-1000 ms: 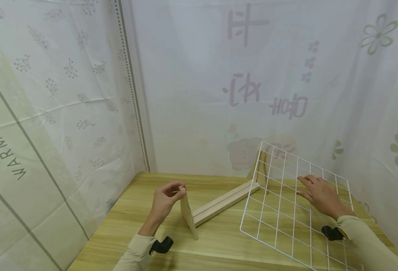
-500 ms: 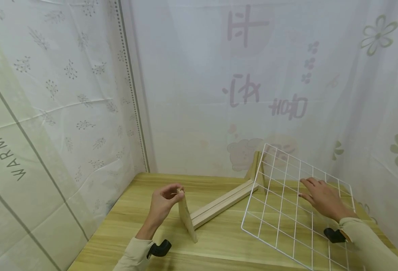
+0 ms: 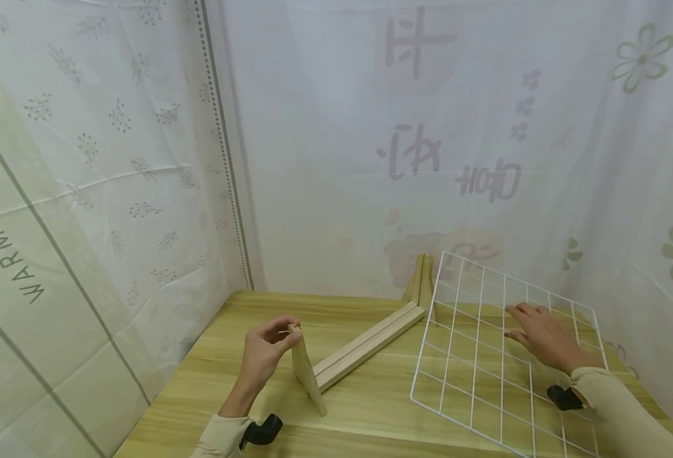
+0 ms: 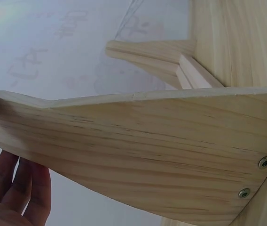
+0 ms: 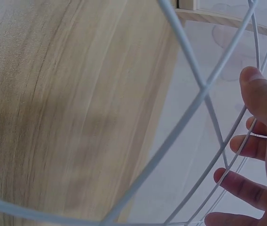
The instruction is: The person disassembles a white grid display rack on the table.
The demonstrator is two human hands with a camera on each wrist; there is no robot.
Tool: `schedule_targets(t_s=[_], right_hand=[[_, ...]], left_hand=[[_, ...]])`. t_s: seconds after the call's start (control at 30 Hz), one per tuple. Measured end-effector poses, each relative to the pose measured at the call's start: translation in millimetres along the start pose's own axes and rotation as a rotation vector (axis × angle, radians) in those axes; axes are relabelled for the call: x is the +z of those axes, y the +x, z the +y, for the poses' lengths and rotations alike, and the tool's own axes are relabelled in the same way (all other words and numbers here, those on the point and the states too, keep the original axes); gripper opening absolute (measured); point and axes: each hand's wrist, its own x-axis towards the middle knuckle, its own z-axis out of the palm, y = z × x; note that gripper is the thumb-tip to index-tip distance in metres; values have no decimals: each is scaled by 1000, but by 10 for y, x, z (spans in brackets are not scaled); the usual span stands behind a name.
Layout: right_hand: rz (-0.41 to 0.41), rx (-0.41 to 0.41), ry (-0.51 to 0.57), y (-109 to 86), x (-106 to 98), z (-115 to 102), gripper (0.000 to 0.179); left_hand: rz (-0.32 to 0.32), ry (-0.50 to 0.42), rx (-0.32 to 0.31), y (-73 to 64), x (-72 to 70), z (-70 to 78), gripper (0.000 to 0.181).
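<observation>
A pale wooden stand has two shaped end panels joined by a grooved crossbar (image 3: 371, 342). My left hand (image 3: 262, 356) pinches the narrow top of its near end panel (image 3: 308, 375), thumb on one side and fingers on the other. In the left wrist view, two metal bolts (image 4: 264, 162) show low on that panel. My right hand (image 3: 548, 337) grips a white wire grid (image 5: 203, 89), thumb and fingers on opposite sides of the wires. The grid leans at a slant, its left edge beside the far end panel (image 3: 419, 283). Its lower right part runs behind my sleeve.
The stand rests on a wood-grain table (image 3: 371, 416). Printed curtains (image 3: 313, 159) hang close behind the table and along its left and right sides. A black wrist device (image 3: 262, 431) is strapped on each arm.
My left hand has drawn the stand leftward and a little nearer. The far end panel, which the grid overlapped, now stands just left of it. The grid's top left corner has dropped slightly.
</observation>
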Motion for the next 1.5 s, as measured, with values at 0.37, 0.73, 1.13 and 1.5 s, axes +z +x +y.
schedule_targets(t_s=[0.37, 0.73, 1.13, 1.5], right_hand=[[-88, 8, -26, -19, 65, -36, 52], [-103, -39, -98, -60, 160, -8, 51], [-121, -52, -143, -108, 284, 6, 51], [-152, -114, -181, -127, 371, 24, 50]], left_hand=[[-1, 22, -14, -47, 9, 34, 23], [3, 72, 40, -93, 17, 67, 21], [0, 112, 37, -169, 64, 103, 23], [-45, 120, 87, -231, 105, 145, 22]])
